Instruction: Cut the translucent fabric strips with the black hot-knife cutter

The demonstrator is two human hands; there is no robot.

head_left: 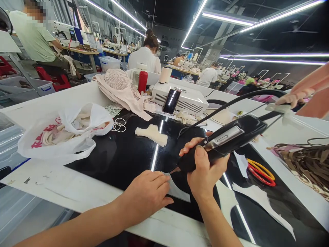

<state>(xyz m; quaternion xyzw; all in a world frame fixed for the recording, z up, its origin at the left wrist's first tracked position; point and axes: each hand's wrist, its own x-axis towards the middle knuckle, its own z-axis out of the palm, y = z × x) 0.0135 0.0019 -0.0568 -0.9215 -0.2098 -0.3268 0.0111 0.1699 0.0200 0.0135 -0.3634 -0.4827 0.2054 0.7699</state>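
My right hand (205, 168) is wrapped round a black handheld device (231, 139) with a metal strip on its side and a black cable, its rounded end low over the black table surface (113, 171). Just left of it, my left hand (150, 190) lies palm down, fingertips together on the end of a thin pale curved piece (180, 193). Whether its fingers pinch the piece is hidden. Farther back lies a cream fabric piece (153, 134). White cut pieces (264, 202) rest to the right.
A plastic bag of fabric (64, 137) stands left. Behind are a beige garment (118, 85), a red bottle (143, 81), a phone (171, 101) and a white box (190, 99). Another person's hand (295, 96) is at right, near rings (260, 173) and brown straps (308, 161).
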